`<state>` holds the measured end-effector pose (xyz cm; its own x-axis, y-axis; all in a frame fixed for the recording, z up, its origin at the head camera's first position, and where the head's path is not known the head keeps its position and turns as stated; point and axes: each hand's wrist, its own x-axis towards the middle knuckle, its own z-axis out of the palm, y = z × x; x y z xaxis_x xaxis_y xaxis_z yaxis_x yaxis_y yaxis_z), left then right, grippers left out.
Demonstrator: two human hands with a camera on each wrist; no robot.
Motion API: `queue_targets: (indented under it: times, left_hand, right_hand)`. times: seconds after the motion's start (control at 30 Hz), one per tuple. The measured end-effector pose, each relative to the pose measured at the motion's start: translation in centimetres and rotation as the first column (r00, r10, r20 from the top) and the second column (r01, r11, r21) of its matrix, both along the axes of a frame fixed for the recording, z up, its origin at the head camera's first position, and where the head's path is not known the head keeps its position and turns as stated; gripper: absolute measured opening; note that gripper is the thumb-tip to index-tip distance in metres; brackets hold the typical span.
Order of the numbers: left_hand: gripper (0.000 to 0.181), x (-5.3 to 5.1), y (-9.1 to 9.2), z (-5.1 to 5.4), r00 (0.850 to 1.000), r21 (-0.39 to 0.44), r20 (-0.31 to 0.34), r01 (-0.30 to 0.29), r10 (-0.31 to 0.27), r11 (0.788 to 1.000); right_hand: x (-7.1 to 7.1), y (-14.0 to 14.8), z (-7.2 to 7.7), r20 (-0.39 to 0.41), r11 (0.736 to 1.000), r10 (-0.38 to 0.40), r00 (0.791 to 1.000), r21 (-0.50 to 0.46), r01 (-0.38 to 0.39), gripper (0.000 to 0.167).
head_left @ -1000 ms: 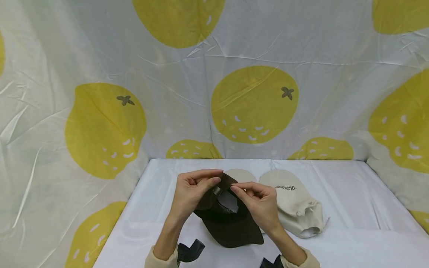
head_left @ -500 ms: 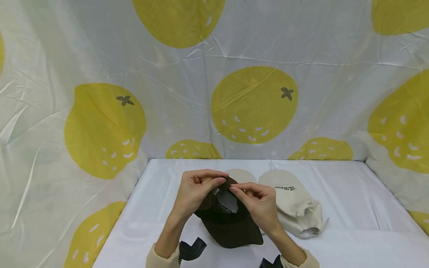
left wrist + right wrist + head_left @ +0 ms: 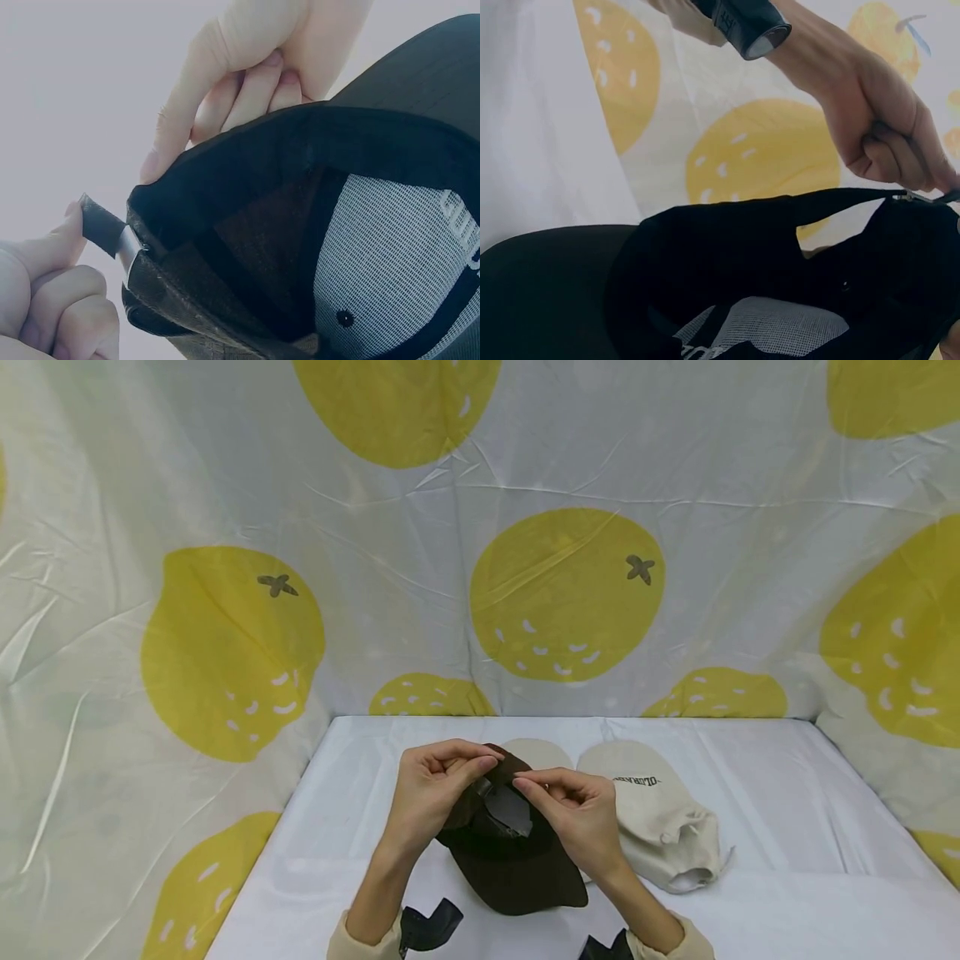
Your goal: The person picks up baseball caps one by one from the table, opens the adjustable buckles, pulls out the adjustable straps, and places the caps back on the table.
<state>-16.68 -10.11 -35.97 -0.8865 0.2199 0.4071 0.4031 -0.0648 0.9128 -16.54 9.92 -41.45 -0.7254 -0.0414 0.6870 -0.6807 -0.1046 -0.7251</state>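
A dark brown baseball cap (image 3: pixel 517 877) is held in the air with its inside facing me and its brim toward me. My left hand (image 3: pixel 427 789) pinches the loose end of the back strap (image 3: pixel 102 226), just past a metal buckle (image 3: pixel 129 253). Thumb and fingers of my right hand (image 3: pixel 581 814) pinch the cap's back edge beside the strap. White mesh lining (image 3: pixel 375 247) shows inside the crown. In the right wrist view the right hand is mostly out of frame, at the lower right edge.
Behind the right hand a beige cap (image 3: pixel 637 777) with dark lettering lies on the white-covered table (image 3: pixel 787 827). Another beige cap (image 3: pixel 538 750) is partly hidden behind the brown one. A lemon-print curtain (image 3: pixel 405 568) hangs around the table's back and sides.
My left hand has shifted slightly right, then back a little left, still pinching the strap end. The right hand and the cap stay almost where they were.
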Motion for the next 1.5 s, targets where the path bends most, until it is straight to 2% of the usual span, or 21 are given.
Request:
queue_targets:
  times: [0.23, 0.6, 0.83, 1.07, 1.23, 1.37, 1.5]
  left_hand:
    - [0.015, 0.33, -0.32, 0.03, 0.999, 0.022, -0.021, -0.05, 0.05, 0.999]
    - [0.021, 0.6, -0.54, -0.1, 0.998, 0.119, 0.006, -0.059, 0.058, 0.991]
    - [0.022, 0.6, -0.42, -0.32, 0.998, 0.179, -0.006, -0.056, 0.058, 0.982]
    - [0.019, 0.6, -0.35, -0.58, 0.997, 0.219, -0.015, -0.076, 0.082, 0.973]
    - [0.008, 0.65, -0.18, -0.69, 0.994, 0.268, 0.002, -0.101, 0.105, 0.958]
    - [0.017, 0.7, -0.07, -0.54, 0.993, 0.298, 0.008, -0.117, 0.12, 0.947]
    - [0.021, 0.67, -0.52, 0.04, 0.99, 0.358, -0.004, -0.131, 0.142, 0.924]
  right_hand:
    - [-0.08, 0.0, 0.02, -0.013, 1.0, -0.006, 1.0, -0.007, 0.006, 0.018]
    - [-0.05, -0.01, -0.09, -0.01, 1.0, -0.003, 1.0, 0.004, 0.003, 0.017]
    - [0.08, 0.09, -0.05, -0.008, 1.0, 0.003, 1.0, 0.015, -0.003, 0.017]
    - [0.24, 0.1, 0.08, -0.03, 1.0, 0.018, 0.999, 0.023, -0.017, 0.019]
    - [0.32, 0.08, 0.13, -0.037, 0.999, 0.024, 0.999, 0.027, -0.023, 0.019]
    - [0.44, 0.16, 0.06, -0.046, 0.999, 0.024, 0.999, 0.037, -0.022, 0.019]
    - [0.56, 0.37, -0.1, -0.052, 0.999, 0.015, 0.999, 0.038, -0.013, 0.022]
